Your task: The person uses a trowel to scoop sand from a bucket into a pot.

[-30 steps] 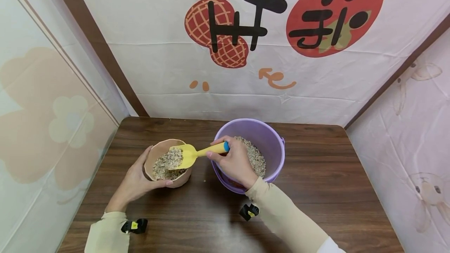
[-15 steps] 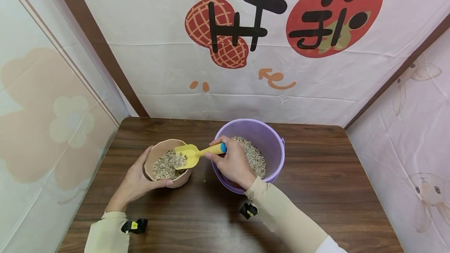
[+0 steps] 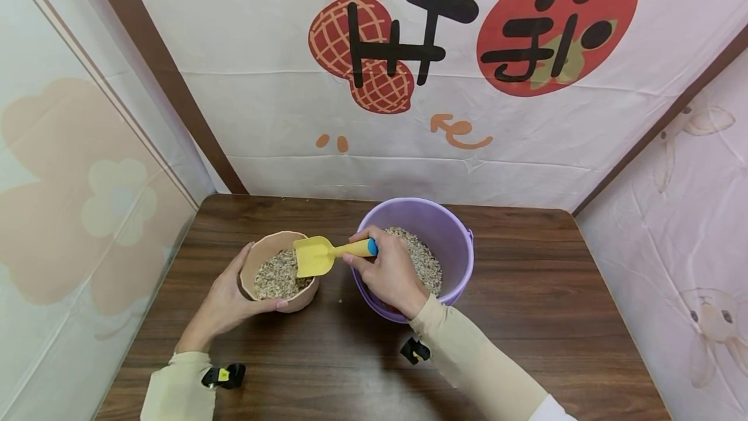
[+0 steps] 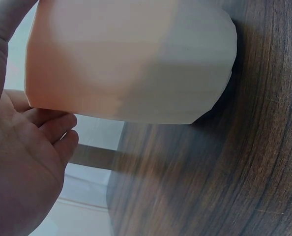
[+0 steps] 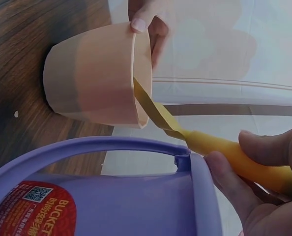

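Observation:
A yellow toy shovel [image 3: 314, 256] is in my right hand [image 3: 393, 271], pinched by its handle between thumb and fingers. Its bare blade reaches over the right rim of a peach flowerpot [image 3: 300, 301]. The right wrist view shows the blade [image 5: 151, 105] tilted down into the pot's mouth. Inside the pot lies pale grainy gravel [image 3: 277, 276]. My left hand [image 3: 224, 304] holds the pot by its left side, thumb along the near rim and fingers around the far side. Beneath my right hand stands a purple bucket [image 3: 456, 265] with more of the same gravel [image 3: 426, 265].
The dark wood table [image 3: 526, 317] carries both containers. A printed cloth wall [image 3: 280, 115] rises at its back edge, with more cloth on either side. The bucket's handle [image 5: 87, 147] hangs down on the near side. One stray grain [image 5: 16, 114] lies by the pot.
The gravel on the shovel has slid off into the flowerpot, leaving the blade bare. The blade has drawn back slightly to the right and risen. My left hand has stayed put.

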Tool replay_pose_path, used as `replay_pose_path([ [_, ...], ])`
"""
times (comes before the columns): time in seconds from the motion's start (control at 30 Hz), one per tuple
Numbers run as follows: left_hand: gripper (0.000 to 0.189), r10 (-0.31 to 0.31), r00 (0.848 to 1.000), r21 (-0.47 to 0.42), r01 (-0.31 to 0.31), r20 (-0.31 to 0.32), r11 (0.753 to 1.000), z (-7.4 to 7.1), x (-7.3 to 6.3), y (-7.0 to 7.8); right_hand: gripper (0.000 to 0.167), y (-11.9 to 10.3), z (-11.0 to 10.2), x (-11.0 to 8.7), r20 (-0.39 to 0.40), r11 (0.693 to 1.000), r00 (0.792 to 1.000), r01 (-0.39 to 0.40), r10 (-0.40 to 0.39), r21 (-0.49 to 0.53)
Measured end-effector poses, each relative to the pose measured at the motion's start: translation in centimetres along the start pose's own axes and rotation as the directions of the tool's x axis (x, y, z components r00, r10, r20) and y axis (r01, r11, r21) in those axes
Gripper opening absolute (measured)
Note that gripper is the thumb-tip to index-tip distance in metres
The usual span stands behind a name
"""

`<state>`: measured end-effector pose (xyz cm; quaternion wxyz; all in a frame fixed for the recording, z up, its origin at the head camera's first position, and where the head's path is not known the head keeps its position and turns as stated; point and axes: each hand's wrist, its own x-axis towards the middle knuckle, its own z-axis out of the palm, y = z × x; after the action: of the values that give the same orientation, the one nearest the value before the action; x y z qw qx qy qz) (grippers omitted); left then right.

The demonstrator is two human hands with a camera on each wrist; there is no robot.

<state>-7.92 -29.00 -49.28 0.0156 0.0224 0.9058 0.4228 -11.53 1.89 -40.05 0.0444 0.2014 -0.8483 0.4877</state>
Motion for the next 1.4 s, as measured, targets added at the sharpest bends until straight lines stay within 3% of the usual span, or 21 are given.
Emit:
replay_pose_path([
  [0.37,0.136,-0.015,1.000,0.020,0.015,0.006,1.000,-0.1,0.1,0.4,0.019,0.1,-1.0,-0.1,-0.079,0.998,0.997,0.030,-0.026,0.047],
  [0.73,0.136,-0.021,1.000,0.002,0.021,0.009,1.000,-0.2,0.0,0.6,0.021,0.5,-3.5,-0.6,-0.112,0.964,0.989,-0.066,0.097,0.256],
  [0.87,0.136,-0.020,1.000,0.001,0.020,0.006,1.000,-0.2,-0.1,0.5,0.023,0.7,-4.5,-1.0,-0.092,0.926,0.981,-0.125,0.168,0.355],
  [1.03,0.136,-0.014,1.000,0.004,0.014,-0.004,1.000,0.0,-0.1,0.3,0.024,0.8,-5.5,-1.7,-0.074,0.848,0.967,-0.174,0.242,0.501],
  [1.23,0.136,-0.013,1.000,-0.009,0.013,-0.008,1.000,0.1,-0.2,0.2,0.027,1.3,-6.8,-2.6,-0.064,0.745,0.966,-0.149,0.250,0.651],
  [1.4,0.136,-0.006,1.000,-0.011,0.006,-0.008,1.000,0.1,-0.1,0.2,0.028,1.7,-7.8,-3.2,-0.078,0.705,0.965,-0.127,0.251,0.698],
])
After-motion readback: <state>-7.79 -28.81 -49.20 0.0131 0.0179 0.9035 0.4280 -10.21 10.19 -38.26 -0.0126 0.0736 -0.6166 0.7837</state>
